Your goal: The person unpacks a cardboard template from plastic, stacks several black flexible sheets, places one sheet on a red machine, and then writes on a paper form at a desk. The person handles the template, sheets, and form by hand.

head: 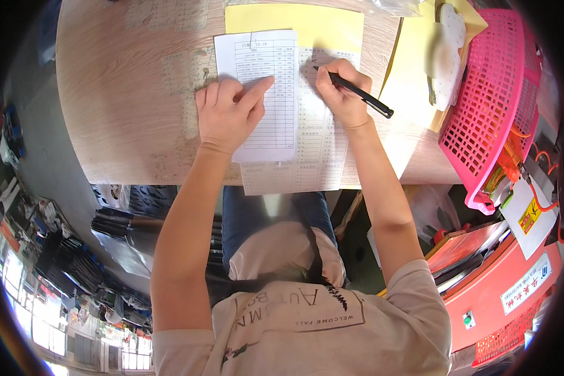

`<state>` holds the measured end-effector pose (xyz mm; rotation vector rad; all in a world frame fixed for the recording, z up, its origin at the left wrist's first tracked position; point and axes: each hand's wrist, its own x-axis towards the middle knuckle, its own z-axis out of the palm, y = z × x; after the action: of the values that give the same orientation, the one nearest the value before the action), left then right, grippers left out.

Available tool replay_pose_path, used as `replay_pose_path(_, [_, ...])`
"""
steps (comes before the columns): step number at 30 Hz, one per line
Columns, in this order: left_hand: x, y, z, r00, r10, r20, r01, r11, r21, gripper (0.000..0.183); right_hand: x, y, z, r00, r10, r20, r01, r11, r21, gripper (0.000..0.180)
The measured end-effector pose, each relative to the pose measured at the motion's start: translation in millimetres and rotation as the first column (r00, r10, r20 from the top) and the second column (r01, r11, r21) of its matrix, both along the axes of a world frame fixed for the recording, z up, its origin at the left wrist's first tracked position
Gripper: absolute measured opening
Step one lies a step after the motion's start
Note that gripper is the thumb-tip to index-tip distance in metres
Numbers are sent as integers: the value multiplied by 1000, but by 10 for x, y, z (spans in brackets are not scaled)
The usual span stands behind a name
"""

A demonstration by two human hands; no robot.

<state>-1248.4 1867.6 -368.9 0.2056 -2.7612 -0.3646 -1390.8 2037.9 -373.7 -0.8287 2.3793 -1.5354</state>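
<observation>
My right hand point(345, 91) grips a black pen point(364, 95), its tip close over a printed sheet of form labels point(317, 141). Flat on a white sheet with a printed table point(263, 136) rests my left hand point(230, 110), its index finger extended onto a row and the other fingers curled; nothing is held in it. A paper clip point(252, 41) sits at the top of the white sheet, which overlaps the label sheet. Yellow paper point(293, 21) shows beyond both.
A pink plastic basket point(486, 94) stands at the right of the wooden table point(122, 117). Beside it lie yellow envelopes point(404, 70) and a white dotted item point(451, 51). Clear plastic point(395, 5) lies at the far edge. A red machine point(493, 301) stands at the lower right.
</observation>
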Motion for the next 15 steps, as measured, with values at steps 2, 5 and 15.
replay_pose_path(2, [0,-1,0,1000,-1,4,1,1000,-1,40,1,-12,2,997,-4,-79,7,999,38,13])
replay_pose_path(5, [0,1,3,1000,-2,8,2,1000,8,39,8,-33,10,994,-33,-105,37,998,40,17])
replay_pose_path(15, [-10,-3,15,1000,-5,5,5,1000,13,39,6,-35,16,997,-63,-53,63,998,4,22])
